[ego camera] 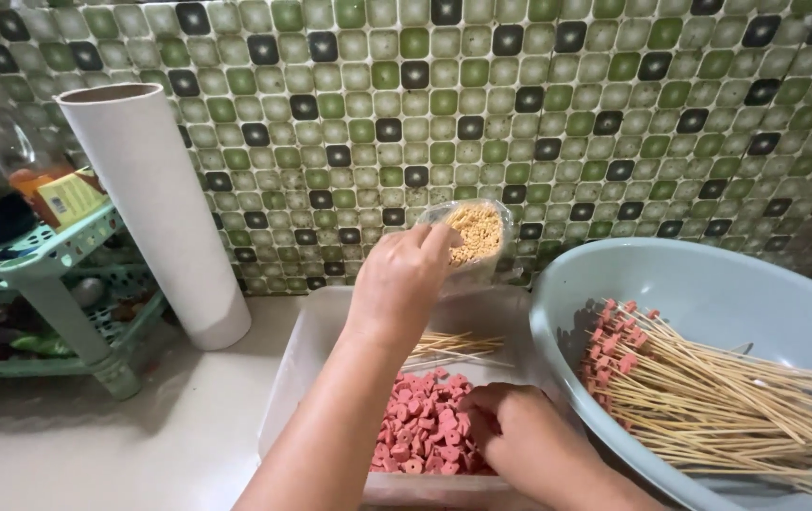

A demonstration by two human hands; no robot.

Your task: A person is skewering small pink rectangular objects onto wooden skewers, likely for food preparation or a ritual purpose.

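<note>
**Two hands at a tub of pink pieces**

Against the green-and-black tiled wall, at the far edge of the counter, the left hand is raised, its fingers curled around the near side of a bundle of bamboo skewers in clear wrap, seen end-on as a pale yellow disc. Nearer the person, the right hand rests down in a clear plastic tub, fingers bent among the small pink sausage pieces; whether it pinches one I cannot tell. A few loose bare skewers lie at the far end of the tub. Just right of the tub, touching it, sits a grey-blue basin holding a heap of loaded skewers, their pink-tipped ends pointing left. Left of the tub a white cardboard tube leans against the wall, and further left stands a pale green rack.
</note>
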